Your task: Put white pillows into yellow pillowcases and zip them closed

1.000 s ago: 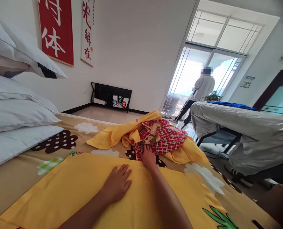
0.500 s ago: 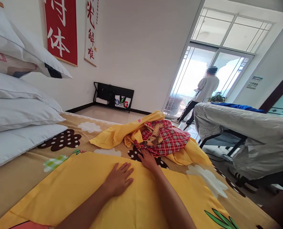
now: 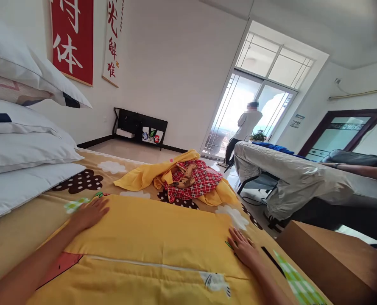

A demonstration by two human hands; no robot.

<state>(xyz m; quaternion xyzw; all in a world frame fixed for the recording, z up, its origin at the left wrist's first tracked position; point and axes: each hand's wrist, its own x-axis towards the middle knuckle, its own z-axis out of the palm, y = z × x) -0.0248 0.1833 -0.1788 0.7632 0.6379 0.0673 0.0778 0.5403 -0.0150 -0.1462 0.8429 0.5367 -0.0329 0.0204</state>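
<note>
Yellow cloth (image 3: 156,231) is lying flat on the patterned sheet (image 3: 19,231), its visible part stretching crosswise from the left hand (image 3: 90,213), resting open on its far-left corner, to the right hand (image 3: 243,246), resting open by its right edge; neither is gripping.

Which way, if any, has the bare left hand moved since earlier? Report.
Yes: the left hand moved left, toward the green checked patch on the tan cloth bedsheet.

Bright daylight glares through the glass door (image 3: 235,98)
</note>
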